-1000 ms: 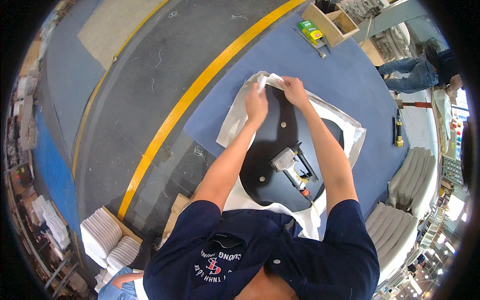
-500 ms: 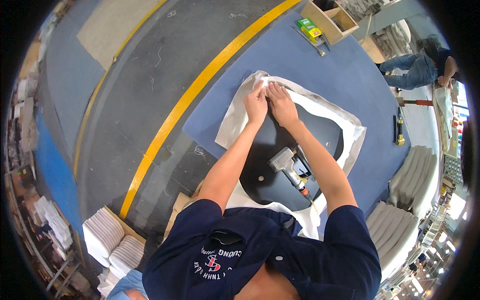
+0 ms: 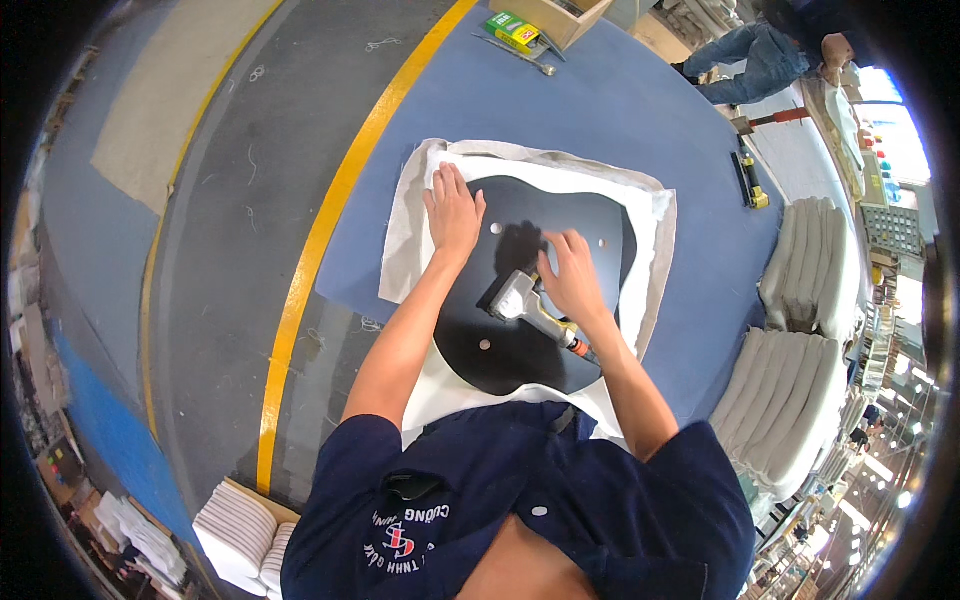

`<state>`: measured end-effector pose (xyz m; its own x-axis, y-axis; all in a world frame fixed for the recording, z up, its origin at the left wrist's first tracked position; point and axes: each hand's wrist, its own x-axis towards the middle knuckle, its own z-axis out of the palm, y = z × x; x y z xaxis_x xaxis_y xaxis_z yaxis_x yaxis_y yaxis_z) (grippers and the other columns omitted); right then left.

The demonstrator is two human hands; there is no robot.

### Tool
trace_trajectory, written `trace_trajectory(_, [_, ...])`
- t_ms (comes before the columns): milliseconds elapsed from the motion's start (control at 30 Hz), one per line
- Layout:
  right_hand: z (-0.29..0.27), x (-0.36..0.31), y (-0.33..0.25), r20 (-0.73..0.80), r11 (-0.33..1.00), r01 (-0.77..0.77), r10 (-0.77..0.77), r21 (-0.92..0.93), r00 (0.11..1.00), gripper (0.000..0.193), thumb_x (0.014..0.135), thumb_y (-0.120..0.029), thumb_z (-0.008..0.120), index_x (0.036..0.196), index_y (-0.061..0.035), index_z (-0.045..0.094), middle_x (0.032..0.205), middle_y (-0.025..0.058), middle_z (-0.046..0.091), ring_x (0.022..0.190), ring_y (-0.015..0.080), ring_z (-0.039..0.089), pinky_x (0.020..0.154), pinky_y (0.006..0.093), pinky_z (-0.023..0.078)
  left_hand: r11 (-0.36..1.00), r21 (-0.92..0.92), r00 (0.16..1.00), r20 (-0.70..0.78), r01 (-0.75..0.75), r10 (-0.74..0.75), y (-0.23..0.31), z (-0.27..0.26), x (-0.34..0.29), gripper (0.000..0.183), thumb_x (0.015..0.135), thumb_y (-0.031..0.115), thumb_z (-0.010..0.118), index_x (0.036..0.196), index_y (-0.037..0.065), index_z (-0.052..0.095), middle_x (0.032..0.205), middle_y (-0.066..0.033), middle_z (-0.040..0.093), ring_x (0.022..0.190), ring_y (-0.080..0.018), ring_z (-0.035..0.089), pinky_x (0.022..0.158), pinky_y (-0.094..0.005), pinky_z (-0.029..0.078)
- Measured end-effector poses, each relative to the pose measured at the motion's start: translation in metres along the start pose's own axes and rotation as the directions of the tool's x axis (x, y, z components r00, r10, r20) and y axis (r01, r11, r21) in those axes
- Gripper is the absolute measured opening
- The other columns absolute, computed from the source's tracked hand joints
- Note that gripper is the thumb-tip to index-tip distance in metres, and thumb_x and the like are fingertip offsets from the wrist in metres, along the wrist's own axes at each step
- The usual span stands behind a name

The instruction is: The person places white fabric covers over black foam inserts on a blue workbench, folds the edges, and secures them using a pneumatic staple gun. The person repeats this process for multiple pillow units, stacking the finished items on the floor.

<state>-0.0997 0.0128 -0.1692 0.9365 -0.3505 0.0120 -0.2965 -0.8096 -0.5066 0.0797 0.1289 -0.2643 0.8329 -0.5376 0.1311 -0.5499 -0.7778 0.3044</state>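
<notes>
A black curved panel (image 3: 465,300) with round holes lies on white padding (image 3: 640,235). Grey-beige fabric (image 3: 403,235) spreads out beneath the padding. At the panel's far left edge my left hand (image 3: 455,215) presses down with its fingers stretched out, over the padding's border. My right hand (image 3: 573,275) hovers above the panel with fingers apart, holding nothing, close to the handle of a pneumatic staple gun (image 3: 520,298). The gun rests on the panel, its orange hose fitting pointing toward my right forearm.
A blue-covered table (image 3: 560,115) carries the work. At its far end are a wooden box (image 3: 570,22), a green-yellow carton (image 3: 513,32) and a metal tool (image 3: 540,68). Another yellow-black tool (image 3: 750,178) lies right. Padded stacks (image 3: 785,400) stand near right; a person (image 3: 750,58) stands beyond.
My right hand has left the padding's far corner and come back over the staple gun. My left hand has flattened near that corner. The view has shifted to the right.
</notes>
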Motion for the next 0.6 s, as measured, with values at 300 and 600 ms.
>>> trace_trajectory(300, [0.024, -0.077, -0.019, 0.336, 0.978, -0.172, 0.203, -0.12, 0.92, 0.086, 0.068, -0.002, 0.081, 0.143, -0.0001, 0.038, 0.134, 0.0271, 0.043, 0.113, 0.0505, 0.059, 0.095, 0.0524, 0.053, 0.999, -0.004, 0.998, -0.056, 0.033, -0.033, 0.01, -0.005, -0.004, 0.068, 0.096, 0.033, 0.062, 0.146, -0.011, 0.047, 0.135, -0.018, 0.055, 0.129, -0.0316, 0.049, 0.11, -0.0523, 0.037])
trace_trajectory(600, [-0.009, 0.015, -0.016, 0.309, 0.928, -0.333, 0.272, 0.165, 0.911, 0.062, 0.077, -0.007, 0.075, 0.133, 0.0066, 0.051, 0.103, 0.0262, 0.068, 0.089, 0.0419, 0.069, 0.084, 0.0506, 0.055, 0.997, -0.076, 0.983, -0.182, 0.011, -0.025, -0.005, 0.002, -0.014, 0.06, 0.094, 0.026, 0.059, 0.142, -0.008, 0.051, 0.133, -0.015, 0.058, 0.128, -0.0284, 0.051, 0.109, -0.0495, 0.037])
